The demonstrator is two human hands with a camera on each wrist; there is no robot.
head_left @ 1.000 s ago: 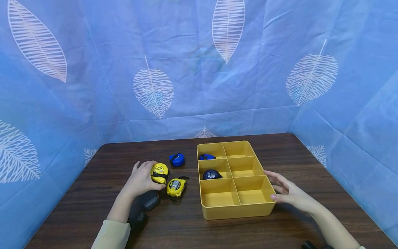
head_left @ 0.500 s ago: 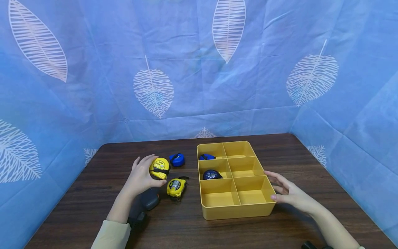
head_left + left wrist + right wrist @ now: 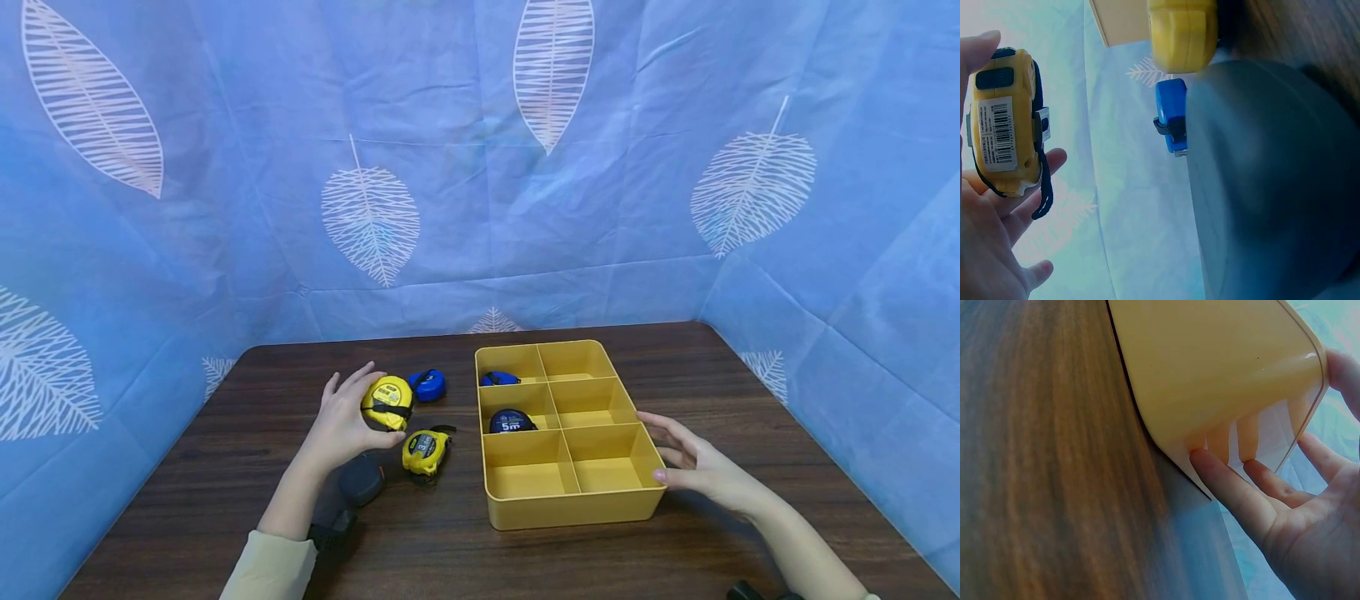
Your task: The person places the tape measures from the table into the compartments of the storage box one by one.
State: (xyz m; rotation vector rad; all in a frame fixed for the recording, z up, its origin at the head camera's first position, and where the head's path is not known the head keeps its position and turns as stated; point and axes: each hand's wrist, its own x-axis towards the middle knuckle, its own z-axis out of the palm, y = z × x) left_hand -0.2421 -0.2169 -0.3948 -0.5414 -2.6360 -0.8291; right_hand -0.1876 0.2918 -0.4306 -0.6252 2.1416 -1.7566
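Observation:
In the head view my left hand point(image 3: 347, 423) holds a yellow tape measure point(image 3: 387, 402) between thumb and fingers, raised above the table. The left wrist view shows that tape measure point(image 3: 1007, 125) edge-on, with a barcode label and a black wrist strap. Another yellow tape measure point(image 3: 424, 451) lies just to its right, and a blue one point(image 3: 429, 385) lies behind. My right hand point(image 3: 697, 462) rests on the right side of a yellow six-compartment box point(image 3: 570, 507). Up close in the right wrist view, its fingertips point(image 3: 1204, 459) touch the outer wall of the box point(image 3: 1222, 362).
Two left compartments of the box hold a blue tape measure point(image 3: 499, 378) at the back and a dark one point(image 3: 512, 421) in the middle. A dark rounded object point(image 3: 362, 479) lies by my left wrist. Blue leaf-patterned cloth point(image 3: 450, 208) hangs behind the dark wooden table point(image 3: 420, 550).
My left hand has lifted the yellow tape measure up and away from the table, then moved slightly right with it. The right hand and the box have stayed in place.

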